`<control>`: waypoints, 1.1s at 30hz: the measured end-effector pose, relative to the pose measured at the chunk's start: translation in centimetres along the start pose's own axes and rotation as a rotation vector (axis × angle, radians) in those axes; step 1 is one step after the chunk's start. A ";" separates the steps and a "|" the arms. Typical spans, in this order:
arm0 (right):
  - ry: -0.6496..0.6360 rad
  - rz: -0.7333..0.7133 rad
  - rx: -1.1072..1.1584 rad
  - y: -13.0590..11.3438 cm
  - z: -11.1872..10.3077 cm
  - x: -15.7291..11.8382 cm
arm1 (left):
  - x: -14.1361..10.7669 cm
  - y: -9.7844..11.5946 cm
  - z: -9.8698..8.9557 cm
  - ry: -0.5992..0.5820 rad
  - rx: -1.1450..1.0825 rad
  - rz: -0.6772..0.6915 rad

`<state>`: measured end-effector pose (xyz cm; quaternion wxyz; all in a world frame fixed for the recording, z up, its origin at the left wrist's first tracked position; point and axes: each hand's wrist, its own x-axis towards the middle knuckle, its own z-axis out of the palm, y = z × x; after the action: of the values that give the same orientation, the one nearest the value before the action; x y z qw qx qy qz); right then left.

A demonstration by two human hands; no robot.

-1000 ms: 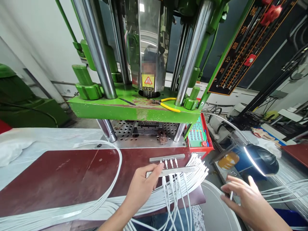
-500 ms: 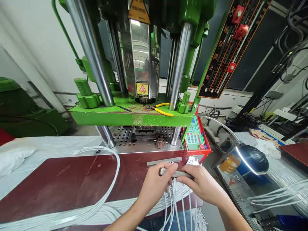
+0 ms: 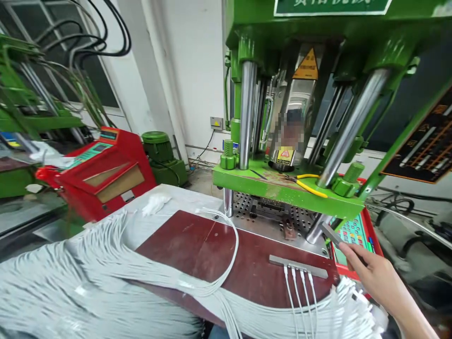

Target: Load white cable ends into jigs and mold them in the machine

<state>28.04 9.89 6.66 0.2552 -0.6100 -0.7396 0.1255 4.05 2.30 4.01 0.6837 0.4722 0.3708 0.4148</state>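
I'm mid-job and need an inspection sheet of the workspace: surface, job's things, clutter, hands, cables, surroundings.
Surface: dark red flat board, bare in part, with a few pale marks.
Job's things: long grey metal bar lies on the board; four slim white plugs meet its near edge.
Clutter: yellow-handled metal pliers and a thin dark strip lie on the green metal press.
Hands: right hand grips a second, slim grey metal bar, raised off the board; left hand not in view.
Cables: thick white cable bundle runs along the board's near side; a loop arches over the board.
Surroundings: red metal control cabinet and ribbed green motor stand beyond, at picture left.
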 end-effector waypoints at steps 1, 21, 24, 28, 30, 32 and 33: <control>-0.034 -0.013 0.004 0.0 0.4 0.3 | -0.7 0.4 -0.4 0.034 0.013 0.038; -0.213 -0.302 -0.425 -3.5 11.2 4.7 | 2.9 6.0 -25.1 1.021 1.330 -0.262; -0.203 -0.297 -0.432 -3.7 11.6 4.9 | 3.1 4.9 -19.8 0.726 1.457 -0.025; -0.190 -0.285 -0.419 -3.4 11.7 4.8 | 2.5 3.0 -14.5 -0.069 1.596 0.434; -0.186 -0.280 -0.399 -3.1 11.8 4.7 | 2.1 2.3 -15.0 -0.130 1.661 0.428; -0.182 -0.271 -0.373 -3.0 12.0 4.5 | 1.6 2.0 -17.4 -0.033 1.712 0.328; -0.180 -0.264 -0.359 -2.9 12.0 4.5 | 1.4 2.0 -19.0 0.034 1.729 0.254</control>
<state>18.65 15.10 -0.96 0.0900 -0.5299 -0.8432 0.0112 -12.91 10.46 0.41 0.0287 0.8567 0.5105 0.0680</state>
